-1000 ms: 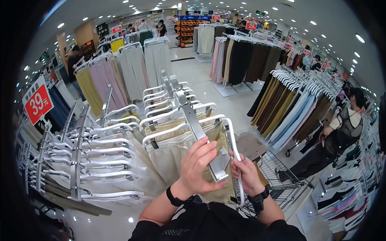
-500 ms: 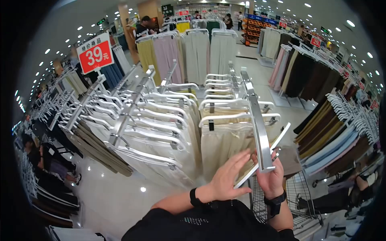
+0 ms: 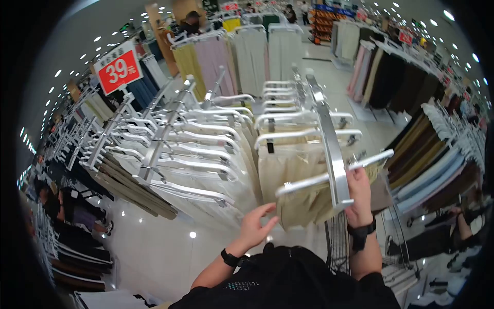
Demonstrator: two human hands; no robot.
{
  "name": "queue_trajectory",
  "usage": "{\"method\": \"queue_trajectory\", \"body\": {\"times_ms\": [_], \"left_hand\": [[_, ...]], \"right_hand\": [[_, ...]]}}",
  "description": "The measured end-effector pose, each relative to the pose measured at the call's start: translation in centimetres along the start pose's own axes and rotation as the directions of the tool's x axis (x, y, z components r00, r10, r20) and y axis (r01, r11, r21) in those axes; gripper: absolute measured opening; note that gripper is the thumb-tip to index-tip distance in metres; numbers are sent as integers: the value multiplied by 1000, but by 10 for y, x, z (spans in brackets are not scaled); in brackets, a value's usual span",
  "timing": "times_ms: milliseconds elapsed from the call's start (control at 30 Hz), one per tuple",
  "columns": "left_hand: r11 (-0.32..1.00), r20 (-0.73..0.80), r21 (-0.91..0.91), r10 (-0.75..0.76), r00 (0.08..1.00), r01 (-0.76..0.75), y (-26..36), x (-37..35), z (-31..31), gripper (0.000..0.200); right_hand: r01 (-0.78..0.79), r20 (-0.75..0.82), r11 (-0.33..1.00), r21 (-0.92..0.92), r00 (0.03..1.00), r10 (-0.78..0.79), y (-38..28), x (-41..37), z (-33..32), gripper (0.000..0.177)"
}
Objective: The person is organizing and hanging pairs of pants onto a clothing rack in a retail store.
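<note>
A white hanger [image 3: 306,183] with khaki trousers [image 3: 301,208] clipped to it crosses under the front end of a silver rail [image 3: 337,170]. My right hand [image 3: 358,194] is just right of the rail, its fingers closed at the hanger's middle; the rail partly hides the grip. My left hand [image 3: 256,227] is at the left edge of the trousers, thumb and fingers apart, holding nothing. Behind, cream trousers [image 3: 280,167] hang from the same rail on white hangers.
To the left, another rail [image 3: 163,136] carries many white trousers [image 3: 193,193]. A wire shopping cart [image 3: 337,247] stands below my right arm. Brown and blue trousers [image 3: 437,180] hang at the right. A red price sign [image 3: 119,72] rises at the left, and a person [image 3: 191,23] stands at the back.
The hanger has swung level, and the khaki trousers on it now show below the rail. My left hand has drawn left and down from it; my right hand has moved slightly up and right.
</note>
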State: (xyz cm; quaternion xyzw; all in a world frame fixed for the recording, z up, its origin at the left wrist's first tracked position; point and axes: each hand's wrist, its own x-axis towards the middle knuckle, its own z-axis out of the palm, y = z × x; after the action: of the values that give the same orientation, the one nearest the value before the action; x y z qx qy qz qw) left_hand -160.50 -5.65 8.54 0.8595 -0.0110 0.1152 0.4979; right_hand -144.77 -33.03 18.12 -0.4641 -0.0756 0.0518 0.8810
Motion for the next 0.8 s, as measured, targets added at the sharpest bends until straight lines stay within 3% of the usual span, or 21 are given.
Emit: {"method": "queue_trajectory", "body": {"times_ms": [33,100,133,200,233,333,400,500,633,700,800], "left_hand": [[999,68,-22,-43,997,44,-8,-20,10,43],[969,178,140,-227,957,204,-32,-17,6,44],[967,208,129,-242,948,218,-44,-29,13,44],[919,356,356,-303,884,171,-80,-35,12,51],[867,355,457,-382,853,198,-121,-50,19,53],[778,315,592,-465,827,212,-167,-77,24,56],[765,316,599,-498,808,237,-188,-85,28,58],[712,355,559,-668,654,425,-232,-114,38,60],[704,294,513,-682,670,492,-294,-165,55,55],[547,236,409,-837,494,731,-306,-192,59,52],[510,282,447,-860,425,735,-308,-230,52,53]], "right_hand": [[1,-2,999,-37,1000,-1,-5,-5,4,25],[9,52,1000,-4,999,-9,-4,-2,13,25],[14,148,998,-65,989,-4,19,12,3,24],[-25,172,1000,-3,985,25,8,6,26,20],[-31,175,999,-10,984,33,9,8,24,20],[-132,138,988,76,983,121,20,24,20,34],[-45,163,998,52,986,36,22,33,17,35],[-33,121,994,106,992,20,8,37,36,21],[-61,167,994,94,985,45,41,51,18,24],[-94,172,981,169,983,65,56,44,23,25],[-156,208,952,264,973,101,65,42,20,26]]}}
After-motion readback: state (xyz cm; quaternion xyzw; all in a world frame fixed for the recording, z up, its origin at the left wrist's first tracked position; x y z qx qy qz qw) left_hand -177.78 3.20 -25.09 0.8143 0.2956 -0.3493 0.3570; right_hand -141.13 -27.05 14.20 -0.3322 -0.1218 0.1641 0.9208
